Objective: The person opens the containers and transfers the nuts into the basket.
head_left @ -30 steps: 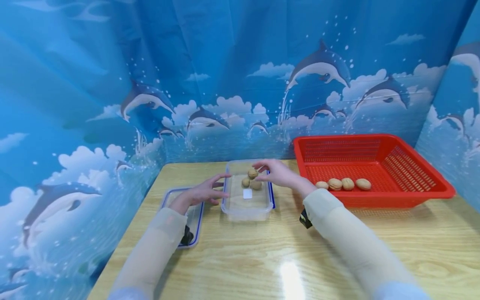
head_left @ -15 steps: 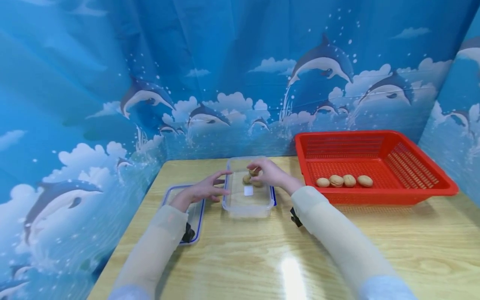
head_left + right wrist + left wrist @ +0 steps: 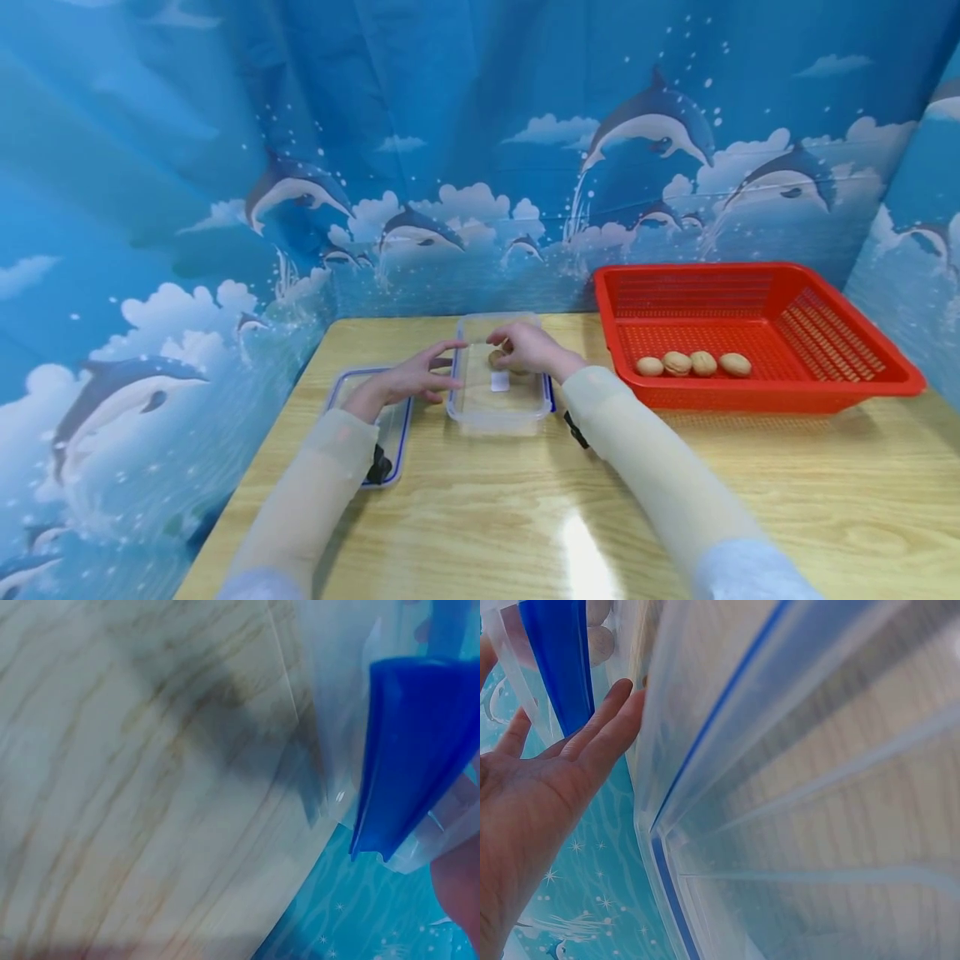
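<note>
Nearest: two pale sleeves (image 3: pixel 337 467), forearms reaching out over one pale wood-grain worktop (image 3: pixel 480 517), a patch of glare between them; a small black device hung under each wrist. At left, one clear lid (image 3: pixel 393 429) with a blue seal lay on the worktop, partly covered by the left arm.

Beyond, the left hand (image 3: pixel 408 377) hovered at the left side of one clear plastic food container (image 3: pixel 498 419), fingers apart, nothing held; contact with the wall could not be told. The right hand (image 3: pixel 528 347) reached over the container from the right, fingers bent down above the walnuts inside; could not tell whether they gripped one. One walnut (image 3: pixel 497 358) showed plainly past the fingertips, part of another below the hand; full count hidden by that hand. One blue clip (image 3: pixel 412 742) hung at the right side. One white label (image 3: pixel 499 382), no writing legible.

Farther right: one red slotted basket (image 3: pixel 772 398), four walnuts (image 3: pixel 703 363) in a row along its near side. Farthest: blue curtain (image 3: pixel 450 125) printed with dolphins and clouds.
</note>
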`<state>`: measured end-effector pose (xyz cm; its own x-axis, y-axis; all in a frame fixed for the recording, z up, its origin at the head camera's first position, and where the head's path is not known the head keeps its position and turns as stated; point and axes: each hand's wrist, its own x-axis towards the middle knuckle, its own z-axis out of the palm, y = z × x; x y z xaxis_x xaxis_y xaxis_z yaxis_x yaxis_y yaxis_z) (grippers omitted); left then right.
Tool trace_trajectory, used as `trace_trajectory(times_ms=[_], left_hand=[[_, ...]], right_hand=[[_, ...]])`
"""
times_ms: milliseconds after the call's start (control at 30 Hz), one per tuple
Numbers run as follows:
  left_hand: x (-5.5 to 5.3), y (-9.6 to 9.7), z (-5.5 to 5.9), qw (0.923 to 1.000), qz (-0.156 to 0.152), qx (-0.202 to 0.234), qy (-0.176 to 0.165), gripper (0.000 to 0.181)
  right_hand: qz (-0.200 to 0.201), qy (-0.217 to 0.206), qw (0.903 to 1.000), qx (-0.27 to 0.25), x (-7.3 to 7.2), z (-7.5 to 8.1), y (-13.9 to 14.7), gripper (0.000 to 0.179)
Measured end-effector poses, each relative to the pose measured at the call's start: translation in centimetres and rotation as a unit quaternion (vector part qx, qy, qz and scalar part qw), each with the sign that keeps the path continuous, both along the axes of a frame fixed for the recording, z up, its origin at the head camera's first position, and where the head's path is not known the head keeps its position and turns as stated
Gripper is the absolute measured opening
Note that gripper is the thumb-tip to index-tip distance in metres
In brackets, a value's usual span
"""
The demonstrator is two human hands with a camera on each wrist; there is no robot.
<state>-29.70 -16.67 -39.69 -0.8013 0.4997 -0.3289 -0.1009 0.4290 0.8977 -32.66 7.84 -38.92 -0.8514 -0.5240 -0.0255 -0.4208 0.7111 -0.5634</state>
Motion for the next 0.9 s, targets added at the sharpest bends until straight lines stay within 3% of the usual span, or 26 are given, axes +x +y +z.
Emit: trace_trajectory(times_ms=[300,667,900], left_hand=[[0.09,0.13,0.13,1.0,-0.001,0.001,0.001,0.069],[-0.05,0.03,0.06,1.0,0.003,-0.001,0.002,0.07],[0.01,0.14,-0.08,1.0,0.0,-0.005,0.006,0.072]], right_hand=[[0.027,0.038,0.9963,0.073,-0.01,-0.41,-0.34,0.045],[0.048,0.033,0.9902,0.127,0.08,-0.33,-0.6,0.034],[0.055,0.041,0.9899,0.124,0.06,-0.54,-0.45,0.034]])
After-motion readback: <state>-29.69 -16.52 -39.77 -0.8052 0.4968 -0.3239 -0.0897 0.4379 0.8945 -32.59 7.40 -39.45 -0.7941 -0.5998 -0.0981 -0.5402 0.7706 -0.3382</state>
